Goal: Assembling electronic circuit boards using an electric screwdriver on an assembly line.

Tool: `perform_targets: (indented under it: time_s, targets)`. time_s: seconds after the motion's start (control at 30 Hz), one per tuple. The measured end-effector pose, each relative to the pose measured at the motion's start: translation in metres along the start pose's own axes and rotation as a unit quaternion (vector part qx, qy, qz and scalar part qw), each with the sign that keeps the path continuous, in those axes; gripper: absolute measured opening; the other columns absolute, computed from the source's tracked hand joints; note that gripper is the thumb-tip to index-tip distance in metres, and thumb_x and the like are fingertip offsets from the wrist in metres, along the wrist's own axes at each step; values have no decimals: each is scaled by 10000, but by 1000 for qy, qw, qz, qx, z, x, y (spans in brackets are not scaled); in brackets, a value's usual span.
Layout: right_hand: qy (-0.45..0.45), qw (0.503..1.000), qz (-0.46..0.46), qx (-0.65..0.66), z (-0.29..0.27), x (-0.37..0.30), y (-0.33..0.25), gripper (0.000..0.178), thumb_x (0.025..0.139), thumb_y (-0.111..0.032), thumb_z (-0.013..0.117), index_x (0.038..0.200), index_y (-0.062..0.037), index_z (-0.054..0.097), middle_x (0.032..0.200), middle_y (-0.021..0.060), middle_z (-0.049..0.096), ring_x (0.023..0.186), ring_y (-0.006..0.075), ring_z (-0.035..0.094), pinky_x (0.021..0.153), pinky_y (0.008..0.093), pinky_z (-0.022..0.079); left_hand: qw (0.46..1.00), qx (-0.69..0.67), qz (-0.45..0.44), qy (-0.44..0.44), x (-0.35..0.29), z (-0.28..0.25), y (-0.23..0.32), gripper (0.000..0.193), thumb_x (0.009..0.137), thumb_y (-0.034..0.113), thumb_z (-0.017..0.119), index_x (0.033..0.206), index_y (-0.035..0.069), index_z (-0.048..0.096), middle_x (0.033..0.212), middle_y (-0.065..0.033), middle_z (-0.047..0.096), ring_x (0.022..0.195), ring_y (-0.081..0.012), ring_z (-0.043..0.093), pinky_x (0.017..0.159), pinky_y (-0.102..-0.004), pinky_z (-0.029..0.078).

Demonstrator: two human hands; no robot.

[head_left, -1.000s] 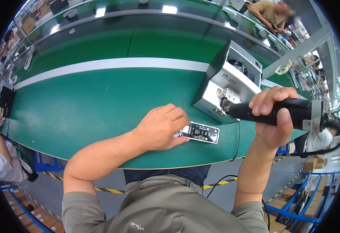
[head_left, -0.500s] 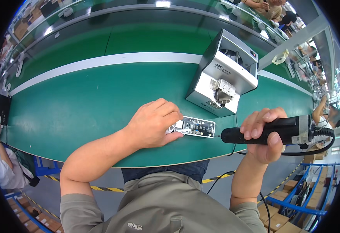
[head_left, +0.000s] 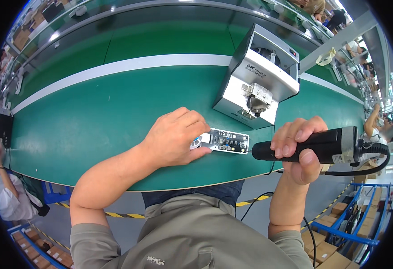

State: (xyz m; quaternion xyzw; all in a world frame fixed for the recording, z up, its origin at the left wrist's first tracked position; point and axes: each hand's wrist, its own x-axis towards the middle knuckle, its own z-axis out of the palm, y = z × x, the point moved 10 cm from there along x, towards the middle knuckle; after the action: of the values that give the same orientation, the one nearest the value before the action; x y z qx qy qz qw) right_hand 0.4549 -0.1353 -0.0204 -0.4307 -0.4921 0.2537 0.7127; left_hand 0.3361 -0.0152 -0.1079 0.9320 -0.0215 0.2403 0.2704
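My left hand [head_left: 175, 138] is closed around the left end of a slim white housing with a dark circuit board [head_left: 230, 141] in it. The housing lies on the green bench top, and part of a round white piece shows by my fingers. My right hand [head_left: 300, 150] grips a black electric screwdriver [head_left: 333, 144], held sideways with its nose pointing left. The thin bit meets the right end of the housing, near its lower corner; whether a screw sits there is too small to tell. A cable trails from the screwdriver's back end.
Just behind the housing stands a silver and black screw feeder machine [head_left: 245, 92]. A white strip [head_left: 129, 67] crosses the green bench [head_left: 93, 116]. Blue racks with cardboard boxes [head_left: 324, 246] stand at the lower right. Other people sit at the left and right edges.
The screwdriver has moved slightly left, and its bit now meets the housing's right end. My left hand keeps its hold. The whole view has shifted a little.
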Motion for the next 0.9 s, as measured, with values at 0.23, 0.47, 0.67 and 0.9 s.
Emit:
perform_targets:
  time_s: [0.23, 0.47, 0.67, 0.9]
  targets:
    - [59, 998, -12, -36, -11, -9, -6, 321, 806, -258, 653, 1000, -40, 519, 726, 81, 585, 624, 191, 592, 600, 283, 499, 1000, 6, 21, 7, 3, -2, 8, 314, 656, 206, 769, 904, 103, 606, 935, -16, 565, 786, -201, 527, 699, -304, 467]
    - [181, 980, -52, -66, -48, -18, -33, 367, 810, -316, 643, 1015, -30, 540, 761, 94, 587, 665, 205, 599, 614, 296, 505, 1000, 4, 16, 17, 4, 3, 7, 319, 662, 216, 768, 917, 105, 612, 941, -12, 568, 801, -202, 534, 710, -300, 469]
    - [210, 965, -83, -132, -75, -22, -48, 473, 802, -367, 649, 1092, -9, 540, 870, 127, 617, 767, 224, 618, 648, 292, 503, 999, 25, 32, 21, 2, 0, 12, 315, 665, 218, 766, 921, 106, 619, 943, -10, 574, 803, -199, 541, 713, -295, 471]
    - [321, 946, -21, -31, -146, -48, 15, 487, 902, -353, 524, 1221, 14, 509, 1093, 146, 613, 972, 243, 595, 802, 287, 466, 999, 26, 36, 30, 3, -6, 15, 305, 665, 214, 766, 910, 101, 624, 937, -9, 587, 796, -200, 553, 708, -294, 475]
